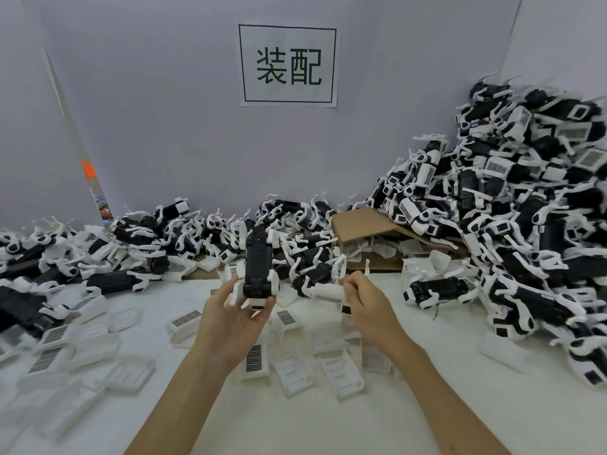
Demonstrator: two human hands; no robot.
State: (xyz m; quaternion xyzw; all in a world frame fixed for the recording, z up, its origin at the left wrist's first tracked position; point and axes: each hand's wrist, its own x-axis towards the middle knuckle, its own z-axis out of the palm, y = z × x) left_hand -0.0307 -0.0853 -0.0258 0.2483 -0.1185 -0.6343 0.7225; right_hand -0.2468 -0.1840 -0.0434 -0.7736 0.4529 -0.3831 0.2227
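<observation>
Wall sign (287, 65), cardboard (359, 224) (flattened), heaped toys (525, 208).

The white-legged black toy body (258, 267) stands upright, the white piece (328, 292) level beside it.

white paper sign (288, 65) on the wall, reading 装配

I look down on the white tabletop (427, 372), with the grey partition wall (147, 126) behind it and a white paper sign (288, 65) on that wall, centre. A tall heap of black-and-white plastic toy robots (525, 208) fills the right side. A lower drift of the same toys (98, 257) runs along the back to the left. A brown cardboard sheet (358, 224) lies between them, partly under the heap. White plastic shell covers (338, 372) lie scattered nearer me. Over the middle, the left hand (236, 310) holds a black plastic robot body (258, 270). Just to its right, the right hand (364, 303) pinches a white plastic leg piece (328, 292).
</observation>
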